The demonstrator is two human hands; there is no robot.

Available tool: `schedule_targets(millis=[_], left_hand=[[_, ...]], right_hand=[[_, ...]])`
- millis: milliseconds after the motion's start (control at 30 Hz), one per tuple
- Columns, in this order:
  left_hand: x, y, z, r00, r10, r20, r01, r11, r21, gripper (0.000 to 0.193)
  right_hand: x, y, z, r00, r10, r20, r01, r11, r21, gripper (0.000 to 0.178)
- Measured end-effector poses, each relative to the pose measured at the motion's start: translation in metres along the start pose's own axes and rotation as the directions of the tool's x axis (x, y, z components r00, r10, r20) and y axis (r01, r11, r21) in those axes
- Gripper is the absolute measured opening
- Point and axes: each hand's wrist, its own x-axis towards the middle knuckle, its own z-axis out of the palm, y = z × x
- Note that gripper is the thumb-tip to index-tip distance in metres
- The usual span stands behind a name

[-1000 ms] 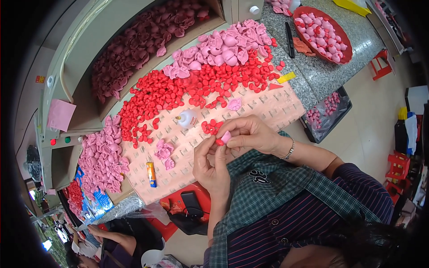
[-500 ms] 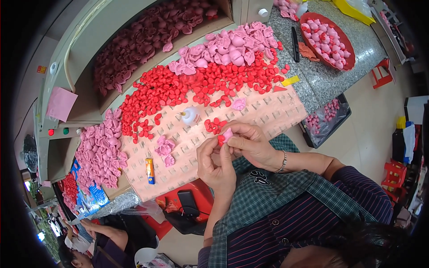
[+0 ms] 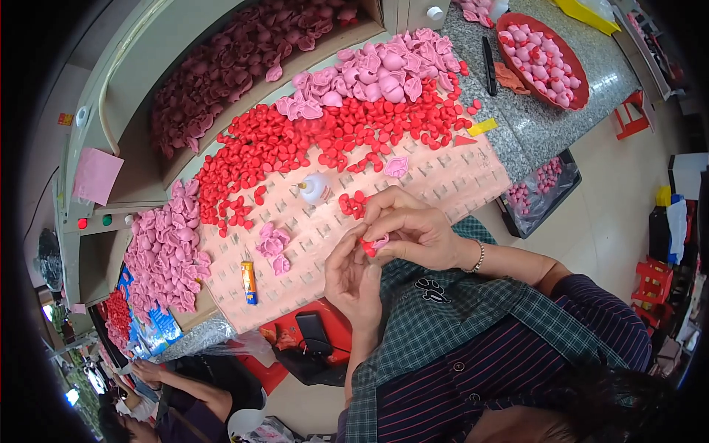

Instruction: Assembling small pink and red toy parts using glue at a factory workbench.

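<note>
In front of my chest both hands meet around one small part. My right hand (image 3: 419, 235) pinches a small pink piece with a ruffled edge (image 3: 380, 241) between thumb and fingers. Against it sits a glossy red piece (image 3: 368, 248), which the fingertips of my left hand (image 3: 353, 279) close on. My fingers partly cover where the two pieces touch. Just beyond lies a little cluster of red pieces (image 3: 353, 204). A white squeeze bottle with a thin tip (image 3: 314, 189) is on the patterned pink cloth (image 3: 303, 229).
Red pieces (image 3: 258, 144) spread along the far side, with pink ruffled parts (image 3: 369, 74) behind and more (image 3: 166, 251) at left. An orange-and-blue tube (image 3: 249, 283) lies near the front edge. A red basket (image 3: 583, 100) holds pink balls. Another person's arm (image 3: 188, 391) shows lower left.
The pink piece has turned in my fingers, so its ruffled side now shows. My right hand has dropped slightly, and my left thumb has moved down from the red piece.
</note>
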Motion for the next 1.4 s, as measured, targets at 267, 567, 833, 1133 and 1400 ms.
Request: schedule_targets(millis=[267, 567, 833, 1133, 1400], left_hand=[[0.001, 0.009, -0.017, 0.997, 0.025, -0.072, -0.001, 0.949, 0.315, 0.030], [-0.017, -0.012, -0.014, 0.995, 0.010, -0.098, 0.020, 0.954, 0.299, 0.033], [-0.009, -0.017, -0.020, 0.995, 0.054, -0.082, -0.043, 0.991, 0.127, 0.034], [-0.007, -0.032, -0.044, 0.994, -0.076, 0.084, 0.090, 0.980, -0.177, 0.033], [-0.005, -0.040, -0.050, 0.986, -0.079, 0.145, 0.122, 0.940, -0.318, 0.030]], right_hand=[[0.005, 0.013, 0.009, 0.996, -0.063, 0.060, 0.086, 0.835, -0.544, 0.022], [-0.018, 0.027, 0.006, 0.993, -0.099, 0.062, 0.116, 0.850, -0.513, 0.026], [-0.013, 0.034, 0.010, 0.996, -0.051, 0.075, 0.078, 0.905, -0.418, 0.041], [-0.019, 0.036, 0.025, 0.990, -0.085, 0.110, 0.138, 0.693, -0.708, 0.044], [0.010, 0.011, 0.072, 0.926, -0.180, 0.333, 0.375, 0.560, -0.739, 0.055]])
